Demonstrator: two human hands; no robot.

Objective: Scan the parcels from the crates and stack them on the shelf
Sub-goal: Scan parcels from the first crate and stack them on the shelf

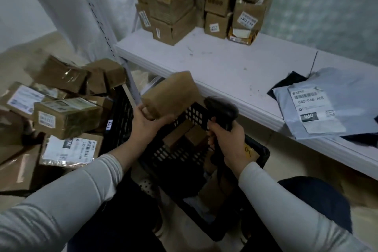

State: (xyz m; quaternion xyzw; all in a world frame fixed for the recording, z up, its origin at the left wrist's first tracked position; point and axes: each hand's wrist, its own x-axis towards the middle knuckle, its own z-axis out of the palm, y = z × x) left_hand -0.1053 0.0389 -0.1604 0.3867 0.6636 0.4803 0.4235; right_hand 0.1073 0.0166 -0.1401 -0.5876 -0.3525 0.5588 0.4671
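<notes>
Over the black crate (190,114), the left hand (146,127) grips a brown parcel (170,94) tilted toward the scanner (223,112) clenched in the right hand (229,139), probably hunting its label.

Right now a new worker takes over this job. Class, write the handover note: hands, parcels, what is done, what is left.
Left hand holds a brown parcel above the black crate. Right hand grips the scanner beside it.
Shelf: stacked boxes at the back, a grey mailer bag at the right.
Done: those are on the shelf. Whether the held parcel is scanned cannot be told.
Left: shelve it, then the parcels in the crate and the heap of boxes at the left.
</notes>
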